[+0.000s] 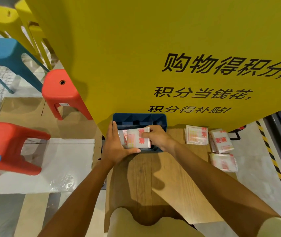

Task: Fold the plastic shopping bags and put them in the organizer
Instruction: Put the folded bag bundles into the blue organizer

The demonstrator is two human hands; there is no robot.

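Note:
A blue organizer (153, 117) with several compartments stands on a wooden board (162, 177) against a yellow panel. A stack of folded white bags with red print (136, 139) lies in its front compartment. My left hand (115, 147) rests flat along the organizer's left side, thumb stretched across its front edge. My right hand (158, 136) pinches the top folded bag at its right edge, over the compartment. Three more folded bags lie on the board to the right: one (196, 135) at the back, one (221, 141) beside it, one (223, 162) nearer me.
The tall yellow panel (153, 48) with black lettering rises right behind the organizer. Red stools (61, 93) (8, 147), a blue stool (1, 53) and yellow stools (3, 19) stand on the floor to the left. A striped black-and-yellow edge (273, 159) runs along the right.

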